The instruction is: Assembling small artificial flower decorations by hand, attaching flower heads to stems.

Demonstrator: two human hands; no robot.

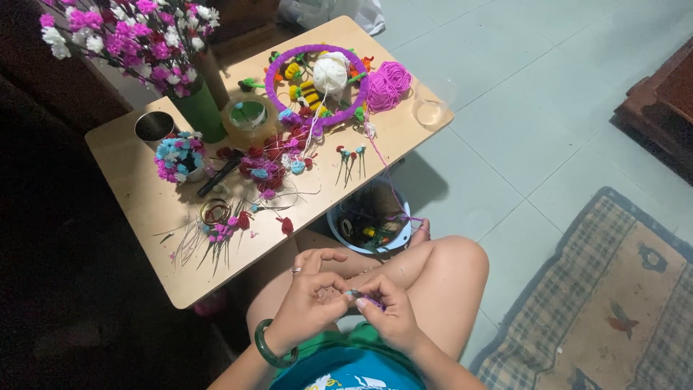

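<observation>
Your left hand [307, 303] and right hand [390, 314] meet over your lap, pinching a small purple piece [364, 297]; low table [303, 209] just ahead.

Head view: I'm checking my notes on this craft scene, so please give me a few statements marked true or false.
1. Both hands, left hand and right hand, meet over the lap on a small purple piece. True.
2. The white yarn ball lies inside the purple ring. True.
3. The green vase holds yellow flowers. False: pink and white ones.
4. The pink yarn ball is on the floor. False: it is on the table.
</observation>
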